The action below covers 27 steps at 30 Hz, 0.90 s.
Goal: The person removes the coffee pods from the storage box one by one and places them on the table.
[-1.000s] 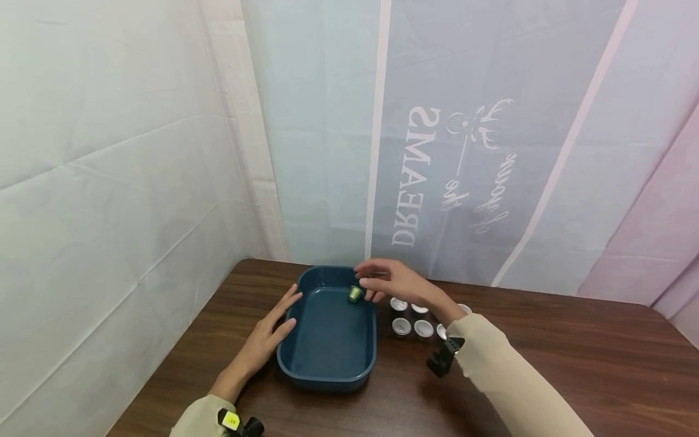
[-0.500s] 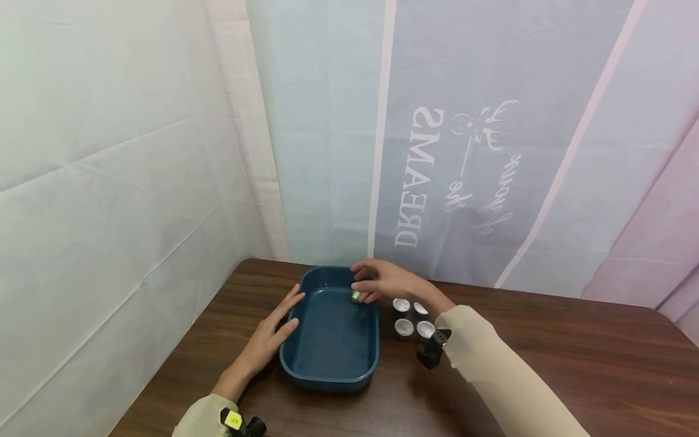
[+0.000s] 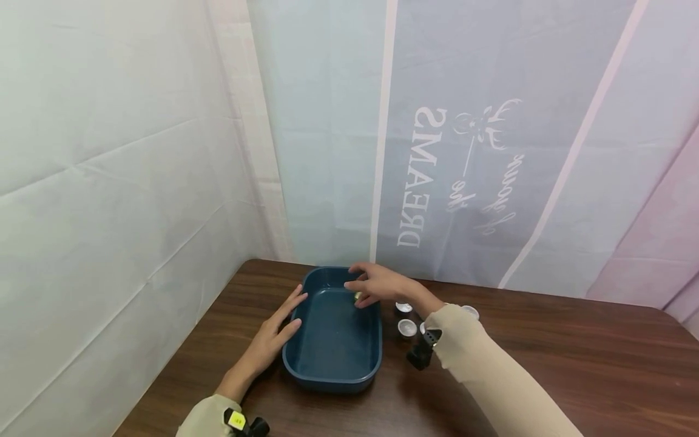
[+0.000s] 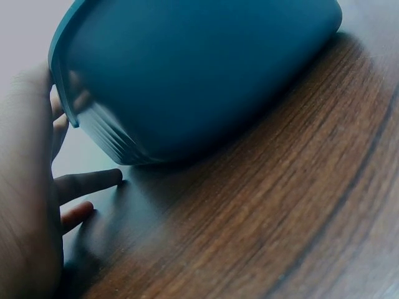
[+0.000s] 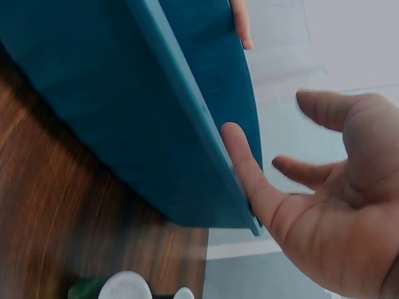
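A deep blue rectangular tub (image 3: 333, 340) stands on the table. My left hand (image 3: 273, 334) rests on its left rim with the fingers extended; in the left wrist view the hand (image 4: 31, 187) lies along the tub's end. My right hand (image 3: 377, 284) reaches over the far right corner of the tub, fingers spread. Beneath those fingers a small green coffee capsule (image 3: 358, 296) shows in part. In the right wrist view nothing is seen between the right thumb and fingers, and one finger (image 5: 240, 152) crosses the rim.
Several coffee capsules (image 3: 406, 328) with pale lids facing up stand right of the tub, some hidden by the right forearm. The wooden table (image 3: 590, 352) extends to the right. Printed cloth (image 3: 437, 73) hangs behind, and plain cloth (image 3: 120, 182) hangs at the left.
The right hand has moved a little further in over the tub and lower, and its fingers now cover most of the green capsule. The left hand stays on the rim.
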Each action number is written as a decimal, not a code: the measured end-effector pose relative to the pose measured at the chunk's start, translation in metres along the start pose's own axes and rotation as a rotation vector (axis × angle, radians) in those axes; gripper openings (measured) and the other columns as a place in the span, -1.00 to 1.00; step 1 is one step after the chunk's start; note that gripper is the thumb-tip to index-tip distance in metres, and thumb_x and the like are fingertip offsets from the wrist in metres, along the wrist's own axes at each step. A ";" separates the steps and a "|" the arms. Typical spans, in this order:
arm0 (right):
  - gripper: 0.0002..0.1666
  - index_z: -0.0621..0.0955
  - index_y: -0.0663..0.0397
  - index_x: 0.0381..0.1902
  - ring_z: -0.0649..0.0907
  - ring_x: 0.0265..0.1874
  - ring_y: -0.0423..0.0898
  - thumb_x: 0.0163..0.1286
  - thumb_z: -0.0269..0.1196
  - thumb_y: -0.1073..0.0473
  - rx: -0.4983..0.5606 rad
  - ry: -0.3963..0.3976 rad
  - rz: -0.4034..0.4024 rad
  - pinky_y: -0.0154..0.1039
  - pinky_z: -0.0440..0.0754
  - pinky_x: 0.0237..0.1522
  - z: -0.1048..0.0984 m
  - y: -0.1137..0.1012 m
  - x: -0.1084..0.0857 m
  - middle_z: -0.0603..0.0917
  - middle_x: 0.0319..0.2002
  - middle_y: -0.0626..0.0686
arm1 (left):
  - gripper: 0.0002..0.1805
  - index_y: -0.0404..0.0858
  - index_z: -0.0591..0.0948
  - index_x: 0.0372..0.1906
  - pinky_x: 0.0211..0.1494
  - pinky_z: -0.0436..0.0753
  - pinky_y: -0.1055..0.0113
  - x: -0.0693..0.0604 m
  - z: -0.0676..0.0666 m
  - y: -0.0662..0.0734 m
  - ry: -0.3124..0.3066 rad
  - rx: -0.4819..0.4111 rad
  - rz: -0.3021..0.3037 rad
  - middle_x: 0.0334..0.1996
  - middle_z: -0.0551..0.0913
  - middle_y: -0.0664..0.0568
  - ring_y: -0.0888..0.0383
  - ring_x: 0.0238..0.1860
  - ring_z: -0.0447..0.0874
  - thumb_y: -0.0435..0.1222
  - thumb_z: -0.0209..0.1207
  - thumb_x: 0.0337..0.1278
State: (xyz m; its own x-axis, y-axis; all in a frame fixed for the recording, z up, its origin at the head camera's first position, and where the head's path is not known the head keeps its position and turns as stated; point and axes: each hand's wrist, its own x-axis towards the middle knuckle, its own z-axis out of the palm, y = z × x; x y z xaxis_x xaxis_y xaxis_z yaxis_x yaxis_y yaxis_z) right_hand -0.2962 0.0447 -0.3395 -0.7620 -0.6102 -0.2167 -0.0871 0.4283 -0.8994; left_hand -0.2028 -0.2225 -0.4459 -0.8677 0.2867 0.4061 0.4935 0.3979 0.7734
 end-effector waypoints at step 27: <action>-0.48 0.40 0.24 0.29 0.66 -0.20 0.07 0.41 0.17 0.24 -0.326 0.056 -0.003 -0.15 0.66 -0.30 0.028 -0.004 0.015 0.59 -0.08 0.15 | -0.45 -0.20 0.19 0.47 0.29 0.10 -0.28 0.001 -0.001 0.000 -0.008 0.022 0.028 0.51 -0.04 0.02 -0.03 0.47 -0.05 -0.30 -0.06 0.45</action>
State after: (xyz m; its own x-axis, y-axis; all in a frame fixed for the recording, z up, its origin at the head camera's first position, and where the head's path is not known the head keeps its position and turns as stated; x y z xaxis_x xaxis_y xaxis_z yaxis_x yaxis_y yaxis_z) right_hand -0.2894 0.0146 -0.3498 -0.7947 -0.5781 -0.1851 -0.2833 0.6228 -0.7293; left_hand -0.2032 -0.2228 -0.4451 -0.8529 0.3054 0.4234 0.5190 0.4081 0.7510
